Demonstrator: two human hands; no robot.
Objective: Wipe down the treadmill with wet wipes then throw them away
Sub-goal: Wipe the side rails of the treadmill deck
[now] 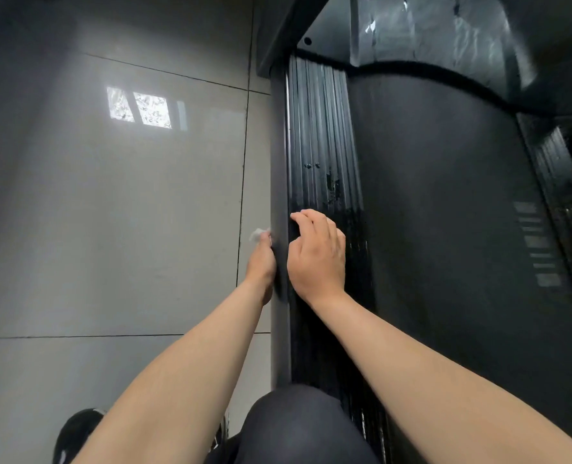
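The wet wipe (256, 235) shows as a small white scrap at the tips of my left hand (261, 262), against the outer face of the treadmill (445, 195) frame, low beside the floor tiles (110, 195). The frame's edge hides most of those fingers, so I cannot tell whether they curl round the wipe or press it flat. My right hand (316, 252) rests just beside it on the ribbed side rail (318, 128), fingers loosely bent, holding nothing. My knee (298, 423) is near the rail's end, and a dark shoe (77, 433) is on the tiles.
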